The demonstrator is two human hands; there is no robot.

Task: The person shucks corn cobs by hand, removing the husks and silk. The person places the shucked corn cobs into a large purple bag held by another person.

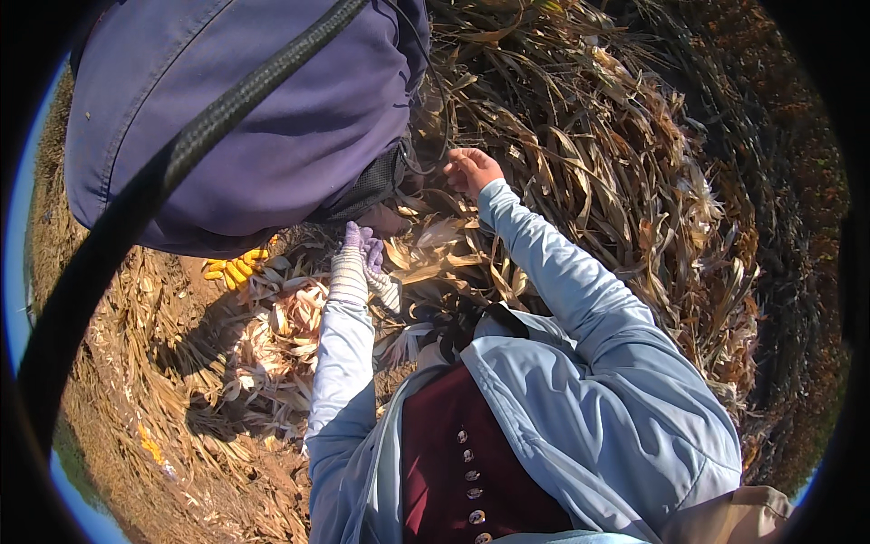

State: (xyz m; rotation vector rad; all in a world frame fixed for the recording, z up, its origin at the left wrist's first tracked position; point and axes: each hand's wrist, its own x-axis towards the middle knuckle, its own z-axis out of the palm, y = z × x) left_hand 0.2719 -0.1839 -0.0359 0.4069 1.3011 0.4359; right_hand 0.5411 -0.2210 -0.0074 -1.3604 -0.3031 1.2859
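My left hand [355,246] wears a pale striped knit glove with a purple palm side. A second striped glove [386,289] hangs from it, seemingly held in the fingers. My bare right hand [472,171] is raised above dry corn stalks [578,156], fingers curled inward. A thin dark wire [445,115] loops close to its fingertips; whether they touch is unclear. Large purple fabric [272,129] with a dark mesh part [370,183] fills the upper left, just beyond my gloved hand. I cannot tell whether it is headwear or clothing.
Yellow corn cobs [234,268] lie on the soil beside pale husks [292,326]. Farther left, more yellow corn [149,445] lies among dry leaves. A thick braided black cable [224,115] crosses the view. Brown fabric [727,517] shows behind my right shoulder.
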